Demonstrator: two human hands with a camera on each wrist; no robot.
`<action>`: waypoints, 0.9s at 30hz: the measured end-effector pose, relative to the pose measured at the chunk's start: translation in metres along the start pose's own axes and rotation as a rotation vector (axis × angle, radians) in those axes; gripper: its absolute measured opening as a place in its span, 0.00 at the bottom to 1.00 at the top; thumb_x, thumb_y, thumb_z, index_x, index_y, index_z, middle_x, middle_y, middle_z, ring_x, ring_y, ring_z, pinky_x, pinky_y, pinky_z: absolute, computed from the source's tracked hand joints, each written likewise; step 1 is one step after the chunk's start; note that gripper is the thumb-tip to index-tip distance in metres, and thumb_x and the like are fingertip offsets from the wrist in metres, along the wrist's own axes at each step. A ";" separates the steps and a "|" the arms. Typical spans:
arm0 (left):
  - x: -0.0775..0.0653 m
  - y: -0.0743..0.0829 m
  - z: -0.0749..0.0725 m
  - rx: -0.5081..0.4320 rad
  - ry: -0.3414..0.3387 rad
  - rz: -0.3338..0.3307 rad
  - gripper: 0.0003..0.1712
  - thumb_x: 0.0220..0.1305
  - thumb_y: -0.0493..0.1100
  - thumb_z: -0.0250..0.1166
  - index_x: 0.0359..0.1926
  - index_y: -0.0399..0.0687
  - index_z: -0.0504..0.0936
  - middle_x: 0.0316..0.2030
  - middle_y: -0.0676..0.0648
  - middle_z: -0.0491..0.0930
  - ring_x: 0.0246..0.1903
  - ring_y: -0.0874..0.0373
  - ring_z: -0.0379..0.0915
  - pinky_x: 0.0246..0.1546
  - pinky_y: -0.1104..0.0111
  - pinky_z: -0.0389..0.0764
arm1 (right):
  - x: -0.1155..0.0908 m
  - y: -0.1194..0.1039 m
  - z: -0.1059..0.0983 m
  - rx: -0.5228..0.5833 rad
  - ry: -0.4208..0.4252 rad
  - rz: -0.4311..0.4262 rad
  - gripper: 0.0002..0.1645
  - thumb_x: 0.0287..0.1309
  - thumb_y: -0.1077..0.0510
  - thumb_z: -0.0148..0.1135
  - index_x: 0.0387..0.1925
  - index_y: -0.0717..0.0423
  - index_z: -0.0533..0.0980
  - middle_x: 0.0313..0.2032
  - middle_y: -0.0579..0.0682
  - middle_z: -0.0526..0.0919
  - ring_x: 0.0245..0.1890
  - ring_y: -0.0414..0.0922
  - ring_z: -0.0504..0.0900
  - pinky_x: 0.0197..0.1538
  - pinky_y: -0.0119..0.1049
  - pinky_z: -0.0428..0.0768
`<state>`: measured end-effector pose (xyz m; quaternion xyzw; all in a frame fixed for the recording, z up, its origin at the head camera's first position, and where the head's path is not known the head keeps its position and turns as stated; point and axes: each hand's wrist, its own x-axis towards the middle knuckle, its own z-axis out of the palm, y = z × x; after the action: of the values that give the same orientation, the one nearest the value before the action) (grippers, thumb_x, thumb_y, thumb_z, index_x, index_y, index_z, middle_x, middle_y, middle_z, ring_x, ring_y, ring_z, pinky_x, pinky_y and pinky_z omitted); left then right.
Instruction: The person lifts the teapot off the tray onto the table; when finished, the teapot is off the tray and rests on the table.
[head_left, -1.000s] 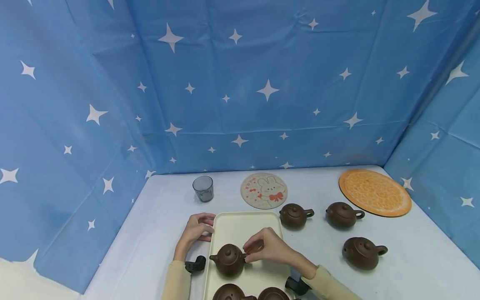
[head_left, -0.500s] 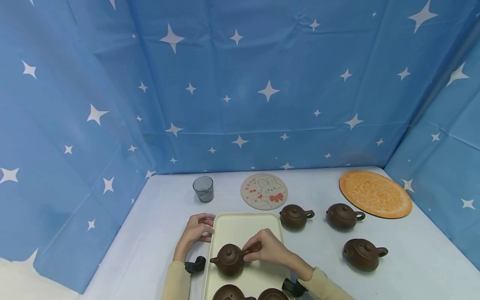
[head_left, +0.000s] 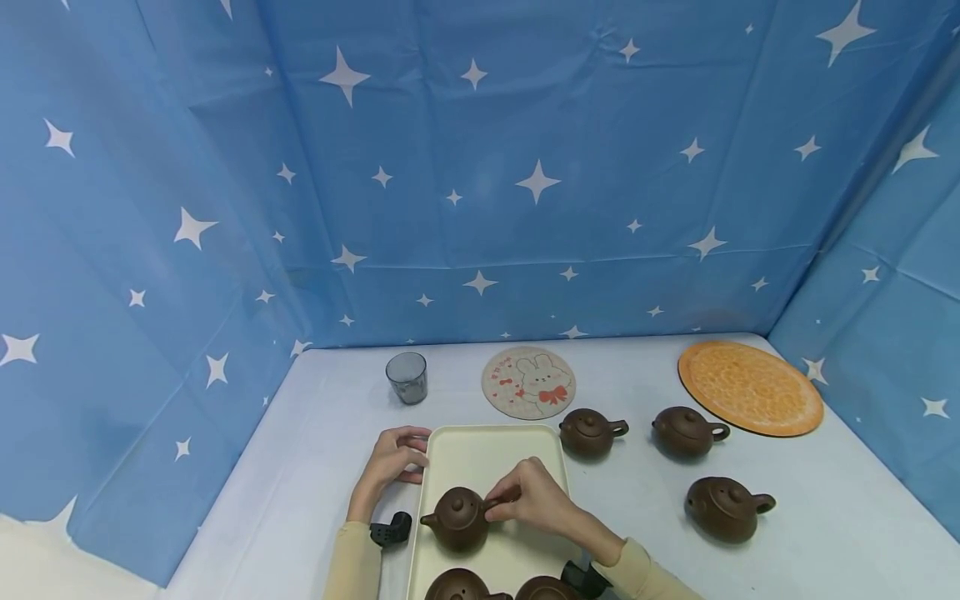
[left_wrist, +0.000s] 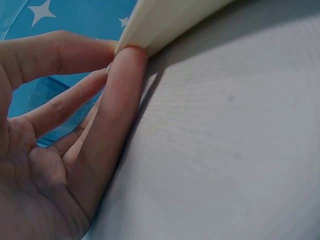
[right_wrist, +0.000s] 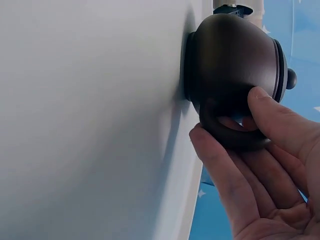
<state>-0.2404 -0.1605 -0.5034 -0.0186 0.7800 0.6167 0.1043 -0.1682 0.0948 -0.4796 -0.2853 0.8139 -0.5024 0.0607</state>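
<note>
A dark brown teapot (head_left: 459, 521) stands upright on the cream tray (head_left: 480, 454), its spout to the left. My right hand (head_left: 534, 498) holds it by the handle. Thumb and fingers are around the handle loop (right_wrist: 235, 137) in the right wrist view, and the pot's base is at the tray surface. At the tray's left edge is my left hand (head_left: 392, 460). In the left wrist view, its thumb and forefinger pinch the tray rim (left_wrist: 160, 22). Two more teapots, one at the lower left (head_left: 457, 586) and one beside it (head_left: 547, 588), are cut off by the frame bottom.
Right of the tray stand three brown teapots: one near the tray corner (head_left: 588, 433), one farther right (head_left: 684, 432), one nearer (head_left: 724, 508). Behind are a grey glass (head_left: 407, 379), a round rabbit mat (head_left: 528, 382) and an orange round mat (head_left: 750, 387). A blue star curtain (head_left: 480, 208) encloses the table.
My right fingers have closed in on the teapot's handle, and the right wrist has moved slightly left and down. The teapot has barely shifted. My left hand stays at the tray edge.
</note>
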 end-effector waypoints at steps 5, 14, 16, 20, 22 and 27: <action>0.000 -0.001 0.000 -0.003 -0.007 -0.014 0.29 0.43 0.27 0.62 0.52 0.34 0.79 0.35 0.42 0.76 0.26 0.57 0.77 0.23 0.62 0.87 | -0.001 0.001 0.001 0.004 0.010 -0.018 0.05 0.43 0.64 0.74 0.27 0.62 0.86 0.26 0.50 0.87 0.25 0.28 0.82 0.26 0.23 0.81; -0.001 0.002 -0.001 -0.007 -0.010 -0.002 0.28 0.42 0.27 0.63 0.51 0.34 0.79 0.34 0.41 0.76 0.26 0.57 0.77 0.23 0.62 0.87 | -0.003 0.000 -0.007 -0.035 0.003 -0.052 0.05 0.43 0.63 0.74 0.27 0.59 0.87 0.26 0.48 0.87 0.25 0.28 0.81 0.25 0.22 0.79; 0.000 0.002 -0.001 -0.004 -0.007 -0.003 0.28 0.42 0.27 0.63 0.51 0.34 0.79 0.34 0.41 0.76 0.26 0.56 0.77 0.23 0.62 0.87 | -0.004 -0.001 -0.011 -0.038 0.006 -0.054 0.05 0.43 0.63 0.74 0.27 0.59 0.87 0.26 0.48 0.87 0.25 0.28 0.81 0.26 0.23 0.79; 0.000 0.002 -0.001 -0.001 -0.002 -0.012 0.29 0.42 0.27 0.63 0.51 0.34 0.79 0.35 0.41 0.77 0.26 0.56 0.78 0.23 0.62 0.87 | -0.008 -0.001 -0.021 -0.024 0.017 -0.038 0.05 0.44 0.63 0.74 0.28 0.60 0.87 0.27 0.49 0.88 0.26 0.30 0.82 0.28 0.25 0.82; 0.000 0.002 0.000 0.004 -0.002 -0.011 0.29 0.42 0.27 0.63 0.52 0.34 0.79 0.35 0.41 0.77 0.26 0.56 0.78 0.23 0.62 0.87 | -0.011 -0.001 -0.028 -0.020 0.029 -0.035 0.06 0.44 0.63 0.74 0.28 0.60 0.87 0.28 0.49 0.88 0.27 0.32 0.83 0.29 0.26 0.83; -0.002 0.003 0.000 0.004 -0.007 -0.008 0.29 0.43 0.27 0.62 0.52 0.33 0.78 0.35 0.40 0.77 0.26 0.57 0.78 0.23 0.62 0.87 | -0.020 -0.002 -0.051 -0.016 0.063 -0.026 0.07 0.45 0.63 0.73 0.30 0.61 0.86 0.30 0.51 0.88 0.29 0.35 0.85 0.32 0.28 0.85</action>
<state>-0.2391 -0.1600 -0.5001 -0.0193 0.7808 0.6147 0.1095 -0.1707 0.1442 -0.4571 -0.2802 0.8158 -0.5052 0.0262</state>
